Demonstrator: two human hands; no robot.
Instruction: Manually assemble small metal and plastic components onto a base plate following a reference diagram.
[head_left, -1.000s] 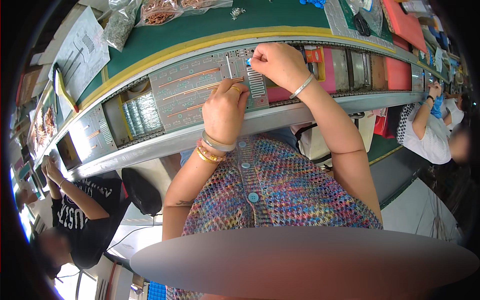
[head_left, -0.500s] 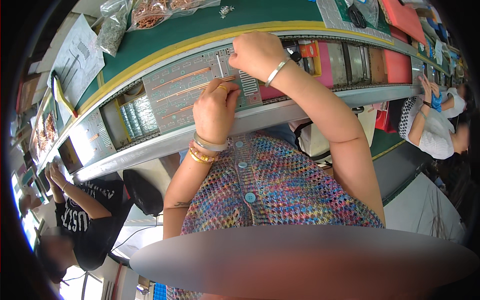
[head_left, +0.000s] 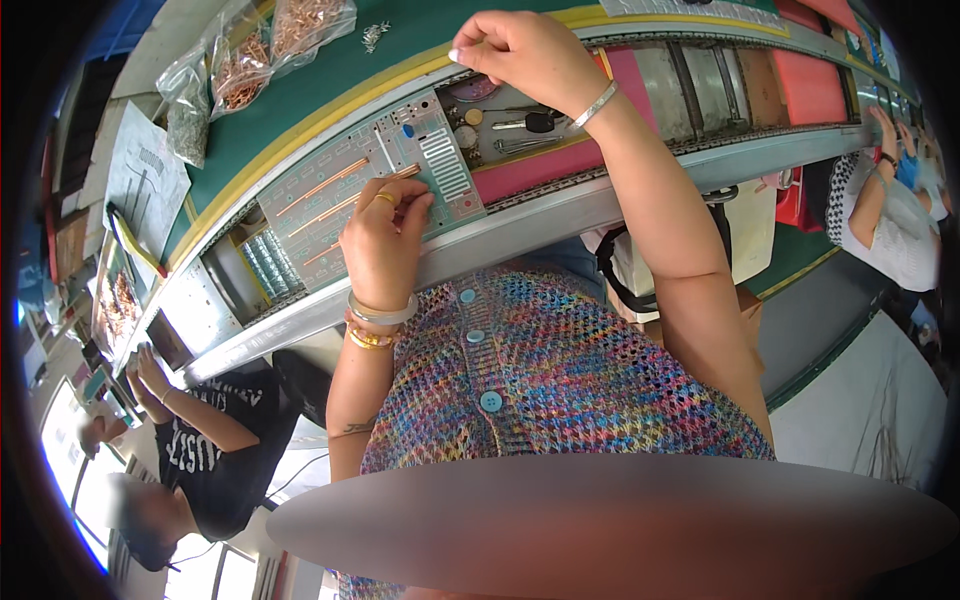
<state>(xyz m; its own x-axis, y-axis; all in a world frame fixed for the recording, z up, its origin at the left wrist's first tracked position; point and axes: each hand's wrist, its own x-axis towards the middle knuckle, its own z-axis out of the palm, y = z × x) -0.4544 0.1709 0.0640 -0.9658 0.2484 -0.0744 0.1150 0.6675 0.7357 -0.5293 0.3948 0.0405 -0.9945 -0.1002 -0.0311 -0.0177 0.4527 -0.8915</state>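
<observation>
My left hand [head_left: 382, 240] rests over a grey circuit board [head_left: 300, 205], fingers curled and pressed together. Whatever they pinch is hidden. Long copper-coloured rods [head_left: 322, 187] lie on the board, some passing beneath this hand. A small blue component [head_left: 408, 131] stands near the board's upper right part, beside a white strip. My right hand [head_left: 525, 55] is raised past the board's right end, over the far rail, its fingers loosely bent and a little apart. Nothing shows in it. The board sits between the rails of a conveyor [head_left: 470, 232].
Bags of copper-coloured parts [head_left: 305, 30] and a bag of small grey parts [head_left: 185, 115] lie on the green bench. Near them is a pile of small metal pieces [head_left: 375, 37]. Yellow-handled pliers [head_left: 135, 243] lie left. Co-workers sit left [head_left: 215, 430] and right [head_left: 880, 215].
My right hand has lifted off the board and moved up towards the bench, its fingers loosening. The blue component now shows where that hand was. The view has shifted; my left hand stays over the board.
</observation>
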